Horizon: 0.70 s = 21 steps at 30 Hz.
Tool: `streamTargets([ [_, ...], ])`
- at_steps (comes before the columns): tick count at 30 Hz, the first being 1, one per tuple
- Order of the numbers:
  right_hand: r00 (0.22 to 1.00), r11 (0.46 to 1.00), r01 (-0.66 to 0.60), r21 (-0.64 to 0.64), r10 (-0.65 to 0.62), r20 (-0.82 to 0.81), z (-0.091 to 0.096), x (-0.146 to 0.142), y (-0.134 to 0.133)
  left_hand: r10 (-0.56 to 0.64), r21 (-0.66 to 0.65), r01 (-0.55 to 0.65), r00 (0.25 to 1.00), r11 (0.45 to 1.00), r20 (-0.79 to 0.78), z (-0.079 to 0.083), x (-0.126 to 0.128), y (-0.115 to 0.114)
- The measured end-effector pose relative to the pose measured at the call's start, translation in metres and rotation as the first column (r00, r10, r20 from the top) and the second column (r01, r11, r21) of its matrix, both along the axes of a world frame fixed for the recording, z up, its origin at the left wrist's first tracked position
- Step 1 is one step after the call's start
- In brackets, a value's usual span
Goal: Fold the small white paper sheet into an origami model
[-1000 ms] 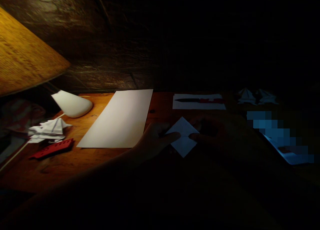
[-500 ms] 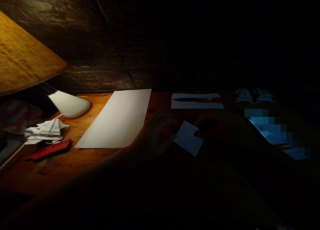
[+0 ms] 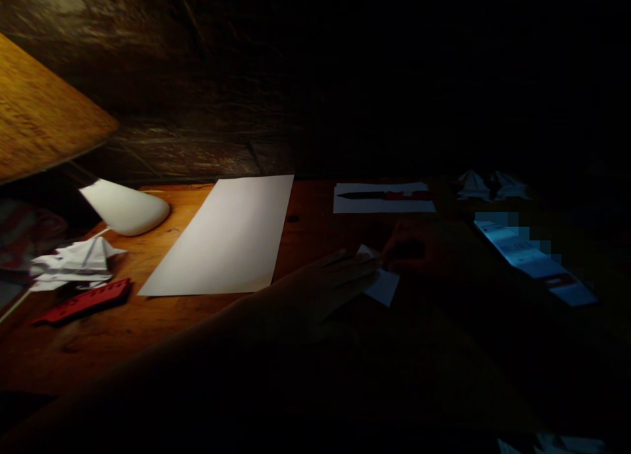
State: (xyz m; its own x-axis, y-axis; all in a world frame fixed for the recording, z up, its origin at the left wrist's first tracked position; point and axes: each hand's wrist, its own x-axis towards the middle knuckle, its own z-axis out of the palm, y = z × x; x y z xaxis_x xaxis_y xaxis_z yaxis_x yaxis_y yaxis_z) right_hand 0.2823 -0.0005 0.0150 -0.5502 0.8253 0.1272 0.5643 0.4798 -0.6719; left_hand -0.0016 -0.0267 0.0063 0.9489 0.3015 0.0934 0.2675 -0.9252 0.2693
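A small folded square of white paper (image 3: 383, 284) lies on the wooden desk (image 3: 315, 207), partly covered by my left hand (image 3: 335, 284). The fingers of that hand reach across the paper from the left and press on it. My right hand (image 3: 419, 250), deep in shadow, meets the paper's upper right edge with its fingertips. Both hands seem to hold the paper between them. Most of the square is hidden under my fingers.
A long white paper sheet (image 3: 221, 234) lies left of my hands. Behind them is a white sheet with a printed knife (image 3: 384, 198). A white lamp (image 3: 123, 207), crumpled paper (image 3: 73, 263), a red object (image 3: 83, 303), paper folds (image 3: 493, 186) and a blue-lit strip (image 3: 527, 257) surround them.
The paper square has turned from a diamond and is now mostly under my left hand, which has moved right across it. The whole scene has shifted slightly left in view.
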Motion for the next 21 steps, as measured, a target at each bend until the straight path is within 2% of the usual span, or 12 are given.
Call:
streamTargets([
  [6, 0.996, 0.993, -0.087, -0.081, 0.087, -0.002, 0.000, 0.005, 0.004, 0.013, -0.026, -0.013, 1.000, 1.000, -0.002, 0.006, 0.000, -0.001],
  [9, 0.992, 0.989, -0.124, -0.086, 0.123, -0.010, 0.000, 0.009, 0.008, -0.002, -0.011, 0.002, 0.998, 1.000, 0.060, 0.014, -0.004, 0.002],
  [14, 0.993, 0.991, -0.115, -0.069, 0.116, 0.012, 0.001, 0.011, 0.009, 0.000, 0.059, -0.013, 0.977, 0.998, 0.211, 0.025, -0.011, 0.005],
  [21, 0.990, 0.987, -0.137, -0.090, 0.138, 0.002, 0.004, 0.010, 0.009, -0.009, 0.109, -0.013, 0.979, 0.994, 0.203, 0.027, -0.006, 0.004],
])
